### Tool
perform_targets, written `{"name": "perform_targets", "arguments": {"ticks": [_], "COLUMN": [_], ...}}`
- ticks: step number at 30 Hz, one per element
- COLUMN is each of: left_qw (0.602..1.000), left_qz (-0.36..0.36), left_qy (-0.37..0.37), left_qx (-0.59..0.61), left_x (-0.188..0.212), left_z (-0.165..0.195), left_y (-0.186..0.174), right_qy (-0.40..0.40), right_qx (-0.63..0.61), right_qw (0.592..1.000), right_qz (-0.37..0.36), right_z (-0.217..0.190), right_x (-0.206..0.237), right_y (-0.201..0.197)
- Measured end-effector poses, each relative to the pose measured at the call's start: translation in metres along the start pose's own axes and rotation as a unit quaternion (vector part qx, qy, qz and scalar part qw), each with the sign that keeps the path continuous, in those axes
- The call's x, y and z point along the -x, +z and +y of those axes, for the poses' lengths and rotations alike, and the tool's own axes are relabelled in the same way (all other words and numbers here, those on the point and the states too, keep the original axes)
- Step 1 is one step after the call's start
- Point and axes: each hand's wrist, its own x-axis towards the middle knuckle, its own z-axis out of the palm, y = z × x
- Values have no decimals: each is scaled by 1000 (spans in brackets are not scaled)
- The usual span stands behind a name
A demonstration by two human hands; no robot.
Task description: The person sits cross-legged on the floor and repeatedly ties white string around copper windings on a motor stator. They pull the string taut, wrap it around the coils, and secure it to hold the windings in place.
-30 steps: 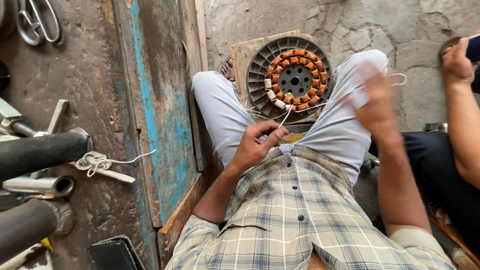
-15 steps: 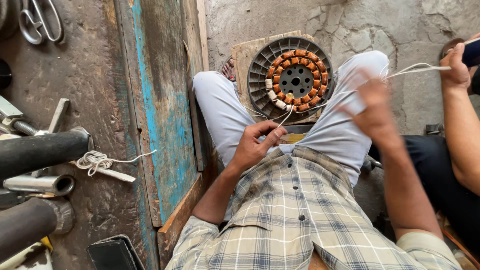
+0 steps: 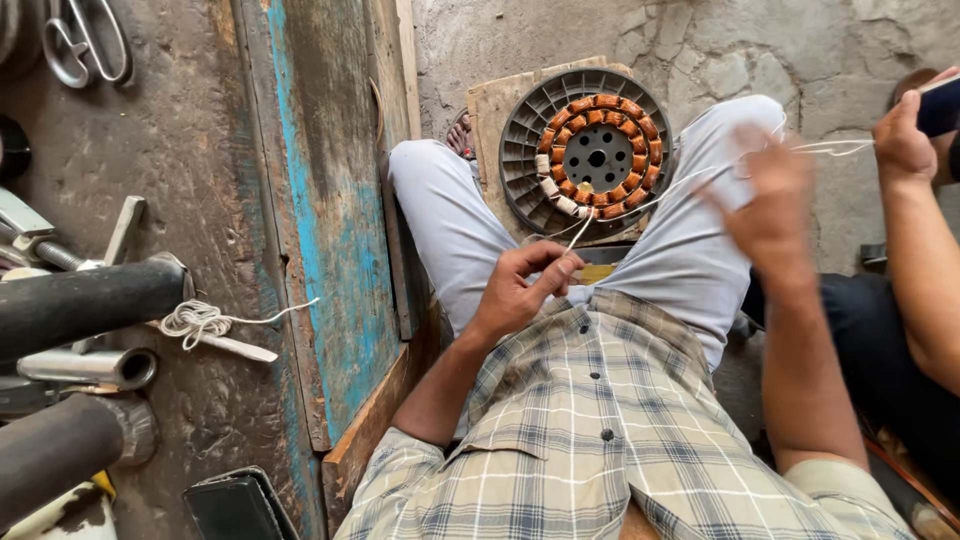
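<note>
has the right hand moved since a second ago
Yes. The right hand has swung outward and up, away from the round stator, pulling the white string toward the picture's right edge.

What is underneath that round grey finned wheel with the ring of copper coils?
The round grey finned wheel rests on a worn wooden board lying on the cracked concrete floor. The wheel and the person's knees hide most of the board.

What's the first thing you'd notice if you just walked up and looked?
The round grey stator with its ring of copper coils, lying on a board between the person's knees. The left hand pinches a white cord near it, while the blurred right hand is raised to the right. A peeling blue plank stands left.
</note>
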Motion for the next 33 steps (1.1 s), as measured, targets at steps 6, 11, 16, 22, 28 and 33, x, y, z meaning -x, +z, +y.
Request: {"name": "perform_targets", "arguments": {"ticks": [6,11,16,22,28,33], "left_qw": [999,1000,1000,1000,1000,1000], "left_qz": [-19,0,-8,-3,-1,-9], "left_qy": [27,13,7,18,23,19], "left_qx": [-3,21,11,-3,-3,0], "left_x": [3,2,0,7,0,3], "left_z": [-1,0,1,2,0,5], "left_y": [-2,-5,-2,-6,-3,-1], "right_qy": [61,127,-69,34,63,-68], "right_qx": [-448,25,-135,-316,-12,-237], "right_qw": [881,982,985,948,995,931], "right_qz": [-142,137,-83,21,83,-269], "right_z": [10,70,-8,28,52,-16], "right_x": [34,6,8,24,-1,24], "right_y": [6,-30,28,-6,-12,26]}}
